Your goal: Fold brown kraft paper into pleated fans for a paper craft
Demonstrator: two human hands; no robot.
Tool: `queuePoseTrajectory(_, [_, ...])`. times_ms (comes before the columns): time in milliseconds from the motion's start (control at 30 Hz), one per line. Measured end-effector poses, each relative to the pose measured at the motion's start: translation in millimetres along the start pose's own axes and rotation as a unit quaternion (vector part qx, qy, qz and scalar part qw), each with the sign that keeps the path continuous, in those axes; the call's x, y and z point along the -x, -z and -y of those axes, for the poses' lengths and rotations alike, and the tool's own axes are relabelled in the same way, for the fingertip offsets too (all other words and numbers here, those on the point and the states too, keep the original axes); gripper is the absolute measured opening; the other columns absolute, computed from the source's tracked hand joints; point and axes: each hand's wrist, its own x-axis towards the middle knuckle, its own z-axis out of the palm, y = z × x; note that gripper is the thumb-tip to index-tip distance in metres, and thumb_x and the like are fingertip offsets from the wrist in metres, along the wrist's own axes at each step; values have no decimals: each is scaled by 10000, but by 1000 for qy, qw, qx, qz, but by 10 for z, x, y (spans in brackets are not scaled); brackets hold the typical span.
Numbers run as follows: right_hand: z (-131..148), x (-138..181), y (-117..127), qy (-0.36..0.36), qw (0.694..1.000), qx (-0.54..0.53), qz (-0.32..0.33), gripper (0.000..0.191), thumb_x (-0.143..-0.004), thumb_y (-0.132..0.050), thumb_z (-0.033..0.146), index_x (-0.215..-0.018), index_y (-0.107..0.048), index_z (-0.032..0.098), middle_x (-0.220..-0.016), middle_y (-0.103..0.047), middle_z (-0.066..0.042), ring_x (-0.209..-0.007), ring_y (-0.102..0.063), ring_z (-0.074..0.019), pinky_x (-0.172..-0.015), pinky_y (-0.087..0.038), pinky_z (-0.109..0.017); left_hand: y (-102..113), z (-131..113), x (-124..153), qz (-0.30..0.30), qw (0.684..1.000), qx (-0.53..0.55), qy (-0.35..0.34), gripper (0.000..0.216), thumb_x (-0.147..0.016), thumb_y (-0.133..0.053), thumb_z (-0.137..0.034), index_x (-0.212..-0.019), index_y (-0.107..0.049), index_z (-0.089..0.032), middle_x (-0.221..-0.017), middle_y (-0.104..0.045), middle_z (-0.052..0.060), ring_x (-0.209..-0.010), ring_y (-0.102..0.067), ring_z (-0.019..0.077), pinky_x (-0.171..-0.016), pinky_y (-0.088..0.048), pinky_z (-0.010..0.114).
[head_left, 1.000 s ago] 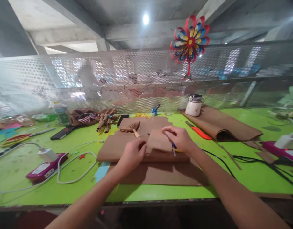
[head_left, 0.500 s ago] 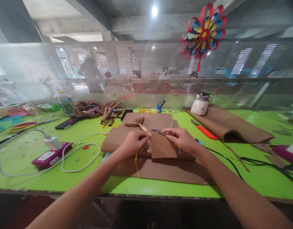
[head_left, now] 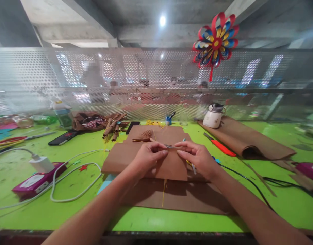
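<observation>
A small rectangular sheet of brown paper (head_left: 172,167) stands tilted between my hands. My left hand (head_left: 150,156) pinches its upper left edge between thumb and fingers. At the upper right edge, my right hand (head_left: 193,154) is closed on the same sheet. Silver metal tips (head_left: 170,146) of a tool show just behind the edge; its yellow-and-grey part (head_left: 191,165) peeks out by my right hand. Beyond my left hand lies a pleated brown paper fan (head_left: 145,135), its lower part hidden. Yellow thread (head_left: 163,194) hangs below the sheet.
Larger brown paper sheets (head_left: 177,194) lie under my hands on the green table (head_left: 136,217). A red-handled knife (head_left: 224,148), a thermos (head_left: 213,115) and folded paper (head_left: 256,136) are right. Leftward sit a power strip (head_left: 40,180), phone (head_left: 64,136) and rolled paper pieces (head_left: 114,126).
My left hand has moved from the thread-tied paper roll to the small sheet, now gripped by both hands. The sheet covers the roll. The view has tilted and shifted slightly.
</observation>
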Motion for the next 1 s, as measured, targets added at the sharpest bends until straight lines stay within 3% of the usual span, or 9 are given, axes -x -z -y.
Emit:
queuePoseTrajectory(233, [-42, 8, -53, -39, 997, -25, -62, 244, -630, -755, 350, -736, -659, 151, -622, -625, 9, -555, -519, -95, -546, -415, -214, 36, 60, 50, -27, 998, 2, 53, 235, -686, -691, -335, -781, -615, -134, -563, -528, -40, -467, -423, 59, -441, -297, 175])
queuePoseTrajectory(533, [-98, 10, -59, -68, 991, -101, -62, 209, -592, -777, 261, -769, -693, 189, -689, -647, 15, -595, -553, -90, -561, -422, -204, 28, 56, 97, 14, 995, 68, 77, 284, -682, -697, -354, -874, -576, -183, -583, -542, -58, -453, -440, 53, -438, -306, 162])
queuePoseTrajectory(800, [-72, 9, -61, -35, 995, -67, -67, 169, -590, -757, 237, -738, -697, 180, -635, -622, 20, -548, -496, -71, -508, -364, -189, 39, 33, 115, 20, 992, 88, 84, 187, -721, -634, -277, -881, -595, -188, -597, -483, -47, -473, -405, 56, -461, -305, 167])
queuePoseTrajectory(900, [-50, 31, -81, -11, 998, -15, -65, 159, -604, -743, 264, -724, -693, 173, -597, -601, 18, -524, -480, -81, -483, -354, -202, 25, 10, 109, 3, 994, 77, 75, 270, -780, -559, -405, -855, -632, -156, -635, -510, -12, -486, -385, 58, -449, -279, 167])
queuePoseTrajectory(1000, [-37, 52, -95, 8, 998, 39, -50, 147, -632, -715, 274, -735, -693, 171, -625, -626, 0, -551, -515, -104, -505, -389, -221, 15, -7, 120, 0, 991, 50, 124, 417, -772, -524, -545, -797, -641, -146, -610, -504, -12, -469, -364, 61, -441, -282, 175])
